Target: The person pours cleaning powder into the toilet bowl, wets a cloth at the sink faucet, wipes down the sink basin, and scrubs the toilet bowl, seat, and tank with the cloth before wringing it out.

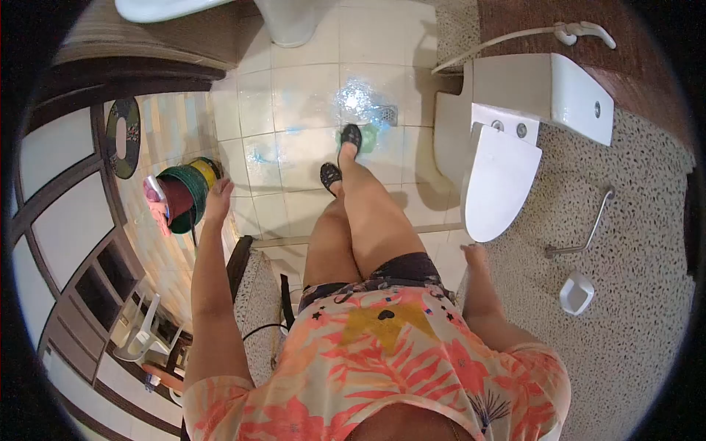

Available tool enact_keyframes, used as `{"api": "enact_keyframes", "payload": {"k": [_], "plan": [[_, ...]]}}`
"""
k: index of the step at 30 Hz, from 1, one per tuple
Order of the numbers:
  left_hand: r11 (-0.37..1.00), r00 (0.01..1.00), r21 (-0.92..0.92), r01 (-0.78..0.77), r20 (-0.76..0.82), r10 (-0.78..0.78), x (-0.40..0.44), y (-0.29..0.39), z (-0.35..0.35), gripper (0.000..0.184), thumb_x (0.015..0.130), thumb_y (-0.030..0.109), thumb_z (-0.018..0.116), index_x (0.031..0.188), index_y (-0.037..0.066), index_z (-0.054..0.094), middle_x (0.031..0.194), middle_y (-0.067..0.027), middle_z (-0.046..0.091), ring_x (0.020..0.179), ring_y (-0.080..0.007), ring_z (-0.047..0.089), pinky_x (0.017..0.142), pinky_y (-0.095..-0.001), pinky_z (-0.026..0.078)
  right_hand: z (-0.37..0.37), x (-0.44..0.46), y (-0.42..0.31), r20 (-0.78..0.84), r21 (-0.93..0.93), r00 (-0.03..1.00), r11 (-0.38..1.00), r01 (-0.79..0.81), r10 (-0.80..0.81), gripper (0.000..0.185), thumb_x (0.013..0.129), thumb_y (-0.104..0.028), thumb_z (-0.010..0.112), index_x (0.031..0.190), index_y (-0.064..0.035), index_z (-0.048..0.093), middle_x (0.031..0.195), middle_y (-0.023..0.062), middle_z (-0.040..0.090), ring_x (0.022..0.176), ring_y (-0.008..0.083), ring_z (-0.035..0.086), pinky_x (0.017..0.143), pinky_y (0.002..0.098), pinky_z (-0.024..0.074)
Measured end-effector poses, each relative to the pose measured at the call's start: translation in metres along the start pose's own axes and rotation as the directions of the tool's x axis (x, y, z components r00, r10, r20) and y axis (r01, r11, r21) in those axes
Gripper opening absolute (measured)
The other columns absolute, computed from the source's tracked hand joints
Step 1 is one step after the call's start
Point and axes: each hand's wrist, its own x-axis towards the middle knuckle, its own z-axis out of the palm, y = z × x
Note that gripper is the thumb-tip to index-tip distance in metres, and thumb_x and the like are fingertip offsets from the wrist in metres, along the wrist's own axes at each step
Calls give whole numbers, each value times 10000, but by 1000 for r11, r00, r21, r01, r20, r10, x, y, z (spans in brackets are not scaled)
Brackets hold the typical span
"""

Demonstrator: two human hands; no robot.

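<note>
My left hand (220,194) is held out on the left, fingers apart, with nothing in it. In the view it borders a green bucket (193,184) with a yellow one (204,175) behind and a dark red container (179,197) in front; I cannot tell whether it touches them. A pink cloth (159,214) hangs at the container's edge. My right hand (474,253) hangs low on the right, seen foreshortened, its thumb apart and nothing visible in it. Nearest to it is the white toilet lid (501,184), standing raised.
Wet floor tiles (309,95) with bluish-green patches lie ahead, around a drain grate (385,114). My feet wear black clogs (352,135). A hose sprayer (586,33), grab bar (592,224) and soap dish (576,293) are on the right wall. A floor ledge (353,241) crosses below my legs.
</note>
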Motion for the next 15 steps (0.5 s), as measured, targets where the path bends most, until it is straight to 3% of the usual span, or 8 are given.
{"api": "enact_keyframes", "payload": {"k": [2,3,4,6,7,8,12,15], "plan": [[997,995,40,58,-81,-55,-26,-48,-10,374,843,252,568,1088,-31,572,1057,-199,618,1000,-290,589,863,-333,432,-23,11,-50,-12,-363,985,919,157,-173,399,834,-385,548,1029,-49,638,997,131,636,943,299,600,815,411,476],[980,989,152,127,-93,-114,-51,-47,-17,377,843,245,569,1097,-34,563,1061,-205,615,1003,-298,588,867,-340,432,-8,54,-53,-109,-293,961,932,214,-255,438,840,-392,544,1110,-50,593,994,137,631,963,307,587,837,403,466],[944,979,266,194,-105,-172,-78,-51,-24,381,842,237,569,1105,-38,554,1065,-210,611,1006,-307,587,870,-347,432,-48,40,-99,-105,127,980,975,181,-169,459,867,-370,523,1179,-35,539,1057,145,618,1015,293,567,886,386,439],[895,979,398,200,-43,-200,-116,-126,-23,407,821,223,596,1105,-64,545,1105,-230,586,1059,-335,554,899,-373,420,-98,55,-172,-256,373,942,877,302,-216,440,876,-283,549,1190,22,511,1194,151,565,1073,242,538,932,345,400],[907,984,382,178,-49,-173,-132,-154,-19,405,813,218,601,1101,-63,549,1122,-240,575,1067,-355,543,907,-379,415,-119,69,-200,-184,410,895,796,445,-406,446,860,-244,585,1194,40,502,1172,155,574,1062,235,542,931,328,400],[897,916,195,397,-147,-374,-146,-73,-18,394,812,212,600,1093,-60,555,1111,-237,580,1064,-356,543,913,-384,413,-166,30,-238,-204,481,878,736,475,-433,451,855,-225,591,1204,45,494,1166,158,575,1050,227,547,923,322,406],[964,989,219,150,-43,-144,-117,-19,10,396,803,201,621,1112,-38,553,1130,-236,559,1092,-351,512,922,-396,394,-244,-24,-285,-333,686,804,458,565,-493,448,824,-258,634,1155,31,547,1102,168,612,999,226,586,867,315,447],[951,977,224,-212,41,209,-46,100,32,384,799,194,620,1093,-42,548,1073,-245,569,1044,-381,520,913,-407,401,-240,-35,-225,-267,659,882,594,461,-388,396,820,-210,628,1108,55,567,1069,160,620,987,197,584,872,295,441]]}}
